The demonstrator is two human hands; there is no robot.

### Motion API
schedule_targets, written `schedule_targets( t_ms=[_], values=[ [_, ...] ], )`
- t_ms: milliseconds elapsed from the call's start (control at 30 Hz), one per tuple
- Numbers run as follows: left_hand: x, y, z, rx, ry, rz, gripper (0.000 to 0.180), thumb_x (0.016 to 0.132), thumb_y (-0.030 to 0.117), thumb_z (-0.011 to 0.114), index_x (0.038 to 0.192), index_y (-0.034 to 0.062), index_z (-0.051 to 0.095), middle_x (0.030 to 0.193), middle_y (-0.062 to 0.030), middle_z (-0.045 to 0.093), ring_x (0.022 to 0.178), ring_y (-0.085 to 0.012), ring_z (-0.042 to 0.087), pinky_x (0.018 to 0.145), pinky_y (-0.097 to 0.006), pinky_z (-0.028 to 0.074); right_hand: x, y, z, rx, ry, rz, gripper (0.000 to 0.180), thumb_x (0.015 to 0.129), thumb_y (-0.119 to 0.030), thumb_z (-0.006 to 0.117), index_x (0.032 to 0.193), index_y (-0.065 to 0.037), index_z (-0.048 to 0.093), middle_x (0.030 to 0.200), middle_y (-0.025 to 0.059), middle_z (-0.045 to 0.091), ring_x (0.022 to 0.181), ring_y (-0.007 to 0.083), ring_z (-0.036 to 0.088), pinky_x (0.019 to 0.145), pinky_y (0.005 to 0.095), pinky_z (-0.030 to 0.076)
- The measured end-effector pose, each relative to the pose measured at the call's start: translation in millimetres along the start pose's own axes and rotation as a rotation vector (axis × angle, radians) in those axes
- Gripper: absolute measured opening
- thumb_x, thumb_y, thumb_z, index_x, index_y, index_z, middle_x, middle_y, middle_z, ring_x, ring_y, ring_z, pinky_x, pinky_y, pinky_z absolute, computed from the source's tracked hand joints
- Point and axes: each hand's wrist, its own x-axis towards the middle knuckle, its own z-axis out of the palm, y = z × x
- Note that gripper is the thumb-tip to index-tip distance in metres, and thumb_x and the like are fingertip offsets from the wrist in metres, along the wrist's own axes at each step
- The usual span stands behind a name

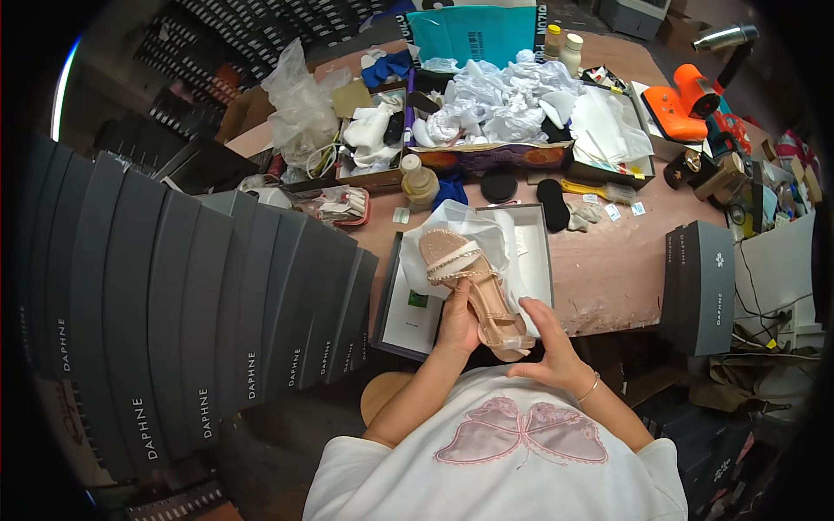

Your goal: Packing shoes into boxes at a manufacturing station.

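A beige strappy sandal (pixel 486 300) with a white band and a sparkling strap is held by my left hand (pixel 458 323), fingers wrapped round its middle. Its toe points away from me and its heel end toward my chest. Beside that heel end my right hand (pixel 560 354) is open, thumb and fingers apart, a bracelet on its wrist. Under the sandal lies a grey shoebox (pixel 546 252) with white tissue paper (pixel 453 217) inside. A white sheet (pixel 408 317) with a small green packet (pixel 418 300) shows at its left.
Tall stacks of dark grey shoeboxes (pixel 287 295) stand at the left; another shoebox stack (pixel 698 286) is at the right edge. Behind are a carton of crumpled paper (pixel 504 100), a glue bottle (pixel 419 181), a yellow-handled brush (pixel 599 189), black pads (pixel 552 204) and an orange device (pixel 678 113).
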Motion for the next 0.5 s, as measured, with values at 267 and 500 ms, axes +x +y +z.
schedule_targets(
  t_ms=[267,500],
  values=[
    [3,17,-8,-0.461,-0.043,-0.278,0.036,0.080,0.040,0.071,0.093,0.0071,0.066,0.080,-0.0043,0.058,0.078,-0.0147,0.052,0.067,-0.027,0.058,-7,-3,28,0.365,-0.119,0.179,0.072,0.075,-0.020,0.078,0.134,0.000,0.043,0.108,0.0167,0.061,0.092,0.0238,0.064,0.083,0.0317,0.050],
    [8,6,-41,-0.609,0.075,-0.371,0.042,0.075,0.043,0.075,0.098,0.0100,0.061,0.083,-0.0075,0.053,0.071,-0.0088,0.050,0.049,-0.016,0.051,9,-19,21,0.335,-0.183,0.133,0.066,0.074,-0.018,0.079,0.130,-0.001,0.047,0.099,0.0137,0.062,0.088,0.0211,0.065,0.078,0.0302,0.053]
  ],
)
